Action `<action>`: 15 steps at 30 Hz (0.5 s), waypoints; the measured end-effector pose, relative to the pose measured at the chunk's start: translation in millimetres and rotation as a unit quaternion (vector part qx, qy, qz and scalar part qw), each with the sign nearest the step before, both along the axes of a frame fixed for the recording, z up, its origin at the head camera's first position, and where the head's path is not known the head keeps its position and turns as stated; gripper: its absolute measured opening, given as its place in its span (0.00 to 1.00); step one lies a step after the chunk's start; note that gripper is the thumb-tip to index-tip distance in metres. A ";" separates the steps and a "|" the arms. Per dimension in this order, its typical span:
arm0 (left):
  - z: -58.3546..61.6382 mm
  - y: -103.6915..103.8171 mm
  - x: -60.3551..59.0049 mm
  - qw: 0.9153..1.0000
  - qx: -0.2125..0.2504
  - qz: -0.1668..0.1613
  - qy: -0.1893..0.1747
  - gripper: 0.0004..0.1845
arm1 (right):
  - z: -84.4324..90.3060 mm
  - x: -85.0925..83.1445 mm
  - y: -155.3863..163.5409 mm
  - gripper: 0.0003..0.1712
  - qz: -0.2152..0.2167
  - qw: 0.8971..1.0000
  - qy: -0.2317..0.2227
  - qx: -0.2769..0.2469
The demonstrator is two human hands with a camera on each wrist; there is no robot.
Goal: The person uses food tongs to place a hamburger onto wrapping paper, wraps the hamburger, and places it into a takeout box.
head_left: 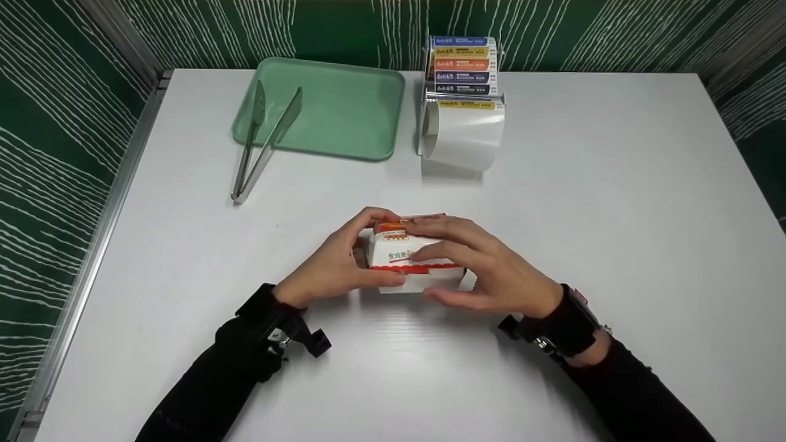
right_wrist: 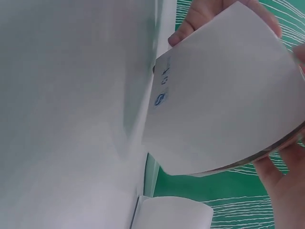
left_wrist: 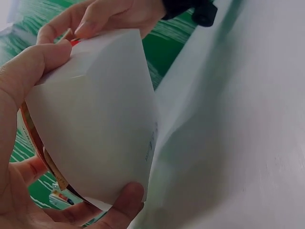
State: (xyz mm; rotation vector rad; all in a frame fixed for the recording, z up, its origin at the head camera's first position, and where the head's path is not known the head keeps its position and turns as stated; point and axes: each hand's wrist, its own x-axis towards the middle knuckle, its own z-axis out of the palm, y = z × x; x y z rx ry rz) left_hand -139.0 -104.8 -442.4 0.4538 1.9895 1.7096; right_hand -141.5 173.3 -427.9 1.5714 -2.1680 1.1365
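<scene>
Both hands are closed around a small white paper carton (head_left: 410, 256) with red and orange print, which sits near the middle of the white tabletop (head_left: 614, 215), close to the person. The left hand (head_left: 334, 267) wraps the carton's left end, thumb low on the near face and fingers curled over the top edge; the right hand (head_left: 491, 267) lies over the top and right side with its fingers bent across the lid, so each grip is clamped on the carton. From the wrist views the carton (left_wrist: 95, 119) shows a plain white curved wall that looks thin and easy to dent, so the hold is best kept light, with pressure on the folded edges rather than the flat walls, and with the base flat on the tabletop while the flaps are worked. Whether the lid is fully tucked I cannot tell. Farther back on the tabletop, a pale green tray (head_left: 344, 116) has metal tongs (head_left: 261, 144) resting partly over its left rim, and just to its right a wire rack (head_left: 462, 67) holds stacked flat cartons, with a roll of white paper (head_left: 463, 132) in front. Green panels with white streaks (head_left: 55, 123) enclose the space
</scene>
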 end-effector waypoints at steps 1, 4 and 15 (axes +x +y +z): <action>0.2 -0.2 -0.3 1.000 0.002 0.001 0.000 0.40 | 0.0 0.1 -0.2 0.25 -0.005 1.000 0.014 0.007; 1.1 -0.9 -0.9 1.000 0.005 0.004 0.001 0.40 | -0.1 -0.1 -0.1 0.30 -0.019 0.999 0.044 0.026; 8.5 -0.4 7.1 0.983 -0.085 -0.010 0.160 0.57 | 4.9 -2.6 6.1 0.25 -0.035 0.997 0.072 -0.005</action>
